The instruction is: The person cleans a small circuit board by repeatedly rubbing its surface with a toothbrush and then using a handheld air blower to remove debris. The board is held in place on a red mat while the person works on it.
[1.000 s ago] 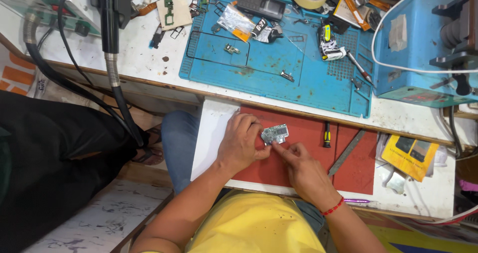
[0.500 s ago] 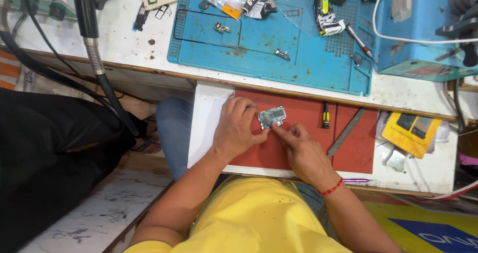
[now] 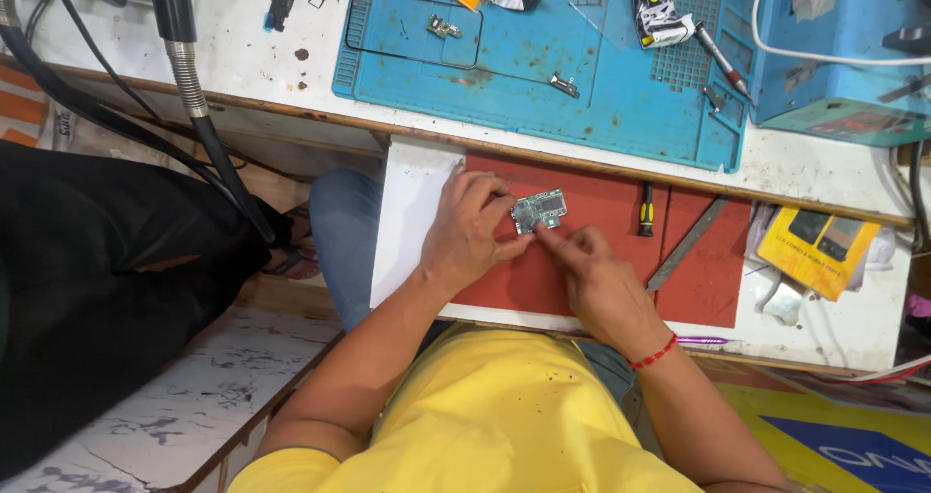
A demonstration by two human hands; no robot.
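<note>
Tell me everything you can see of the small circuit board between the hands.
The circuit board is a small, roughly rectangular green board with silvery metal parts on its face; finer detail is too small to tell. It lies flat on the red mat, near the mat's upper edge. The left hand pinches its left side, and the right hand touches its lower right edge with a fingertip.

Circuit board (image 3: 538,209) lies on mat (image 3: 601,260), screwdriver (image 3: 645,209) to its right.

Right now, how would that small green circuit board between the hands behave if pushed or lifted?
The board looks thin, flat and rigid, so it should stay stiff and feel light. Lying flat on the red mat, it would likely slide, not roll. Its exposed components look fragile. The left hand steadies its edge.
</note>
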